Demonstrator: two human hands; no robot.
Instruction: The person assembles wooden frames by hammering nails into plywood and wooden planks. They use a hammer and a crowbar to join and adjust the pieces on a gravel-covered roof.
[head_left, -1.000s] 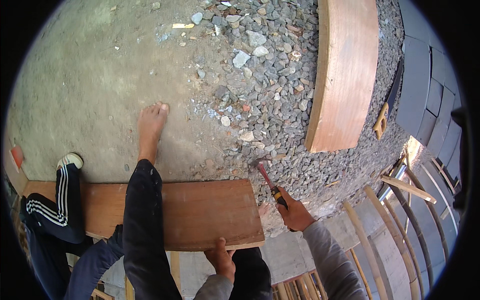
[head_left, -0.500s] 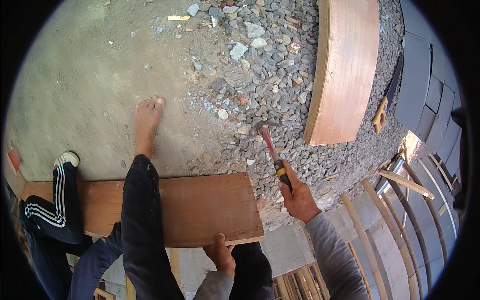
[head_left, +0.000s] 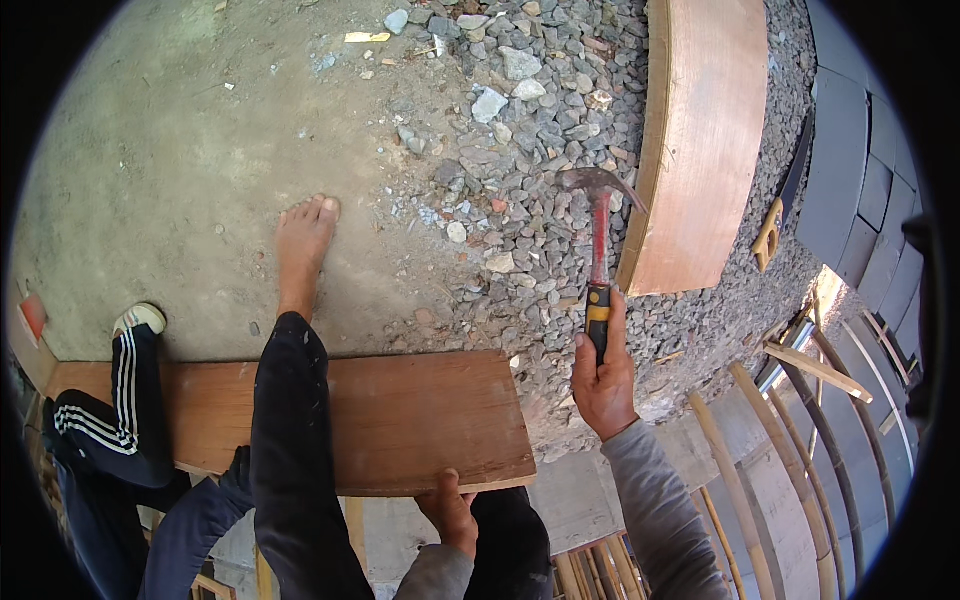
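A claw hammer point(head_left: 599, 245) with a red shaft and a black-and-yellow grip is held in my right hand point(head_left: 606, 388). Its head is raised above the gravel, close to the near left corner of a second board. My left hand point(head_left: 450, 512) grips the near edge of a wide brown wooden board point(head_left: 425, 415), thumb on top and the other fingers underneath, out of sight. One dark-trousered leg of mine point(head_left: 300, 420) crosses over this board, with the bare foot point(head_left: 304, 235) on the ground beyond it.
Another plank point(head_left: 705, 150) lies on the gravel point(head_left: 560, 130). Farther right are a handsaw point(head_left: 780, 215) and grey sheets point(head_left: 850, 170). Bamboo poles point(head_left: 790, 470) stand at lower right. At left, a person in striped trousers point(head_left: 125, 400) is by the board's far end.
My right hand has turned the hammer, and its head has swung up and to the right. The left hand keeps its hold on the board. The whole view has shifted slightly.
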